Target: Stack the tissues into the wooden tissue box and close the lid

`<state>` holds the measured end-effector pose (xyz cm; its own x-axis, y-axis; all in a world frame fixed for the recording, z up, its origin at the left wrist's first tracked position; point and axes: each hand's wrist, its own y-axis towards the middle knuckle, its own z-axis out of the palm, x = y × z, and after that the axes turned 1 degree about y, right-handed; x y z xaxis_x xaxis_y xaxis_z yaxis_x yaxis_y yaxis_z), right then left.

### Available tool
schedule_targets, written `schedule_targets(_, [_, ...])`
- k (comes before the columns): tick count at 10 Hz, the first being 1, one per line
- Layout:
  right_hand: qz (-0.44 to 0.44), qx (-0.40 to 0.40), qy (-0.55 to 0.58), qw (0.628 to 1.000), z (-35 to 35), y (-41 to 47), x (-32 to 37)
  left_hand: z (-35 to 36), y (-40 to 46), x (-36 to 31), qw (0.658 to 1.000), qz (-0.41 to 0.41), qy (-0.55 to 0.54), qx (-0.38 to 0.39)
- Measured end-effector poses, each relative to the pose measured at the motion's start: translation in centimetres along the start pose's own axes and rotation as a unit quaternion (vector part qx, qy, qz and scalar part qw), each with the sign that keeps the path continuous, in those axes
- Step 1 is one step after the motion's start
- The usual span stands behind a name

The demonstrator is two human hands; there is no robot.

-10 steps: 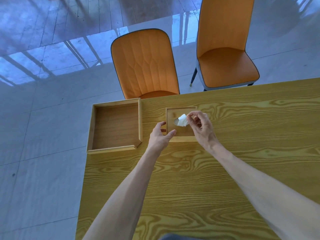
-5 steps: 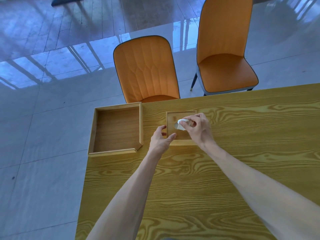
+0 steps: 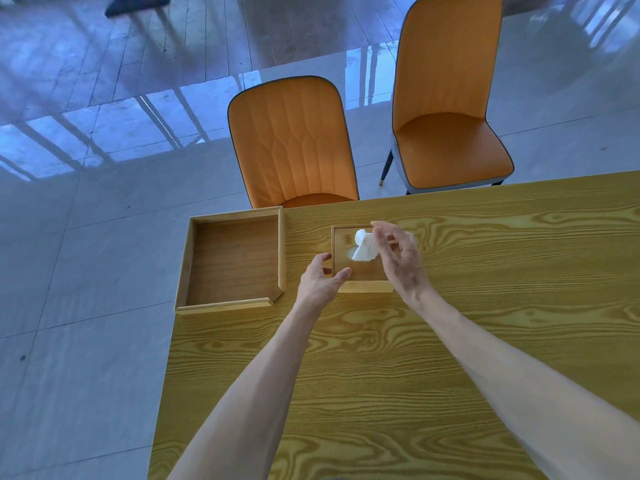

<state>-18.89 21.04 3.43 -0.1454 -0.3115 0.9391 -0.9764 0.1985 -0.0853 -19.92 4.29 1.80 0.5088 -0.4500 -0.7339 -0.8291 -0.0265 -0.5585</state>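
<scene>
Steadying the near-left corner of the wooden tissue box (image 3: 360, 275), the left hand (image 3: 320, 280) has its thumb on the front edge and its fingers curled against the left side, a light pinch on the wood. Over the box top, the right hand (image 3: 398, 258) hangs with its fingers spread and loosely bent; it grips nothing, though its fingertips are just beside the tissue (image 3: 363, 249), and from here I cannot tell whether they touch it. That white tissue stands up in a crumpled tuft out of the oval slot in the lid, which sits shut on the box. The box rests on the yellow-grained table (image 3: 398, 358), toward the far edge. Just to its left lies an open, shallow wooden tray (image 3: 235, 261), near the table's left corner and apart from the box. Beyond the table, on the pale tiled floor (image 3: 86, 254), are two orange chairs: one (image 3: 292, 143) pushed up to the table behind the tray and box, the other (image 3: 450, 98) farther right, with its seat showing.
</scene>
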Motion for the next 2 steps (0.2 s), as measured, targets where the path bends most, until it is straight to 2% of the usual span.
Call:
schedule_targets(1, [-0.004, -0.022, 0.008, 1.0, -0.7, -0.3, 0.4, -0.5, -0.3, -0.2, 0.998, -0.001, 0.055, 0.022])
schedule_targets(2, [-0.005, -0.067, -0.049, 0.997, -2.2, -0.3, 1.2, -1.8, -0.7, -0.9, 0.989, 0.007, 0.139, 0.049])
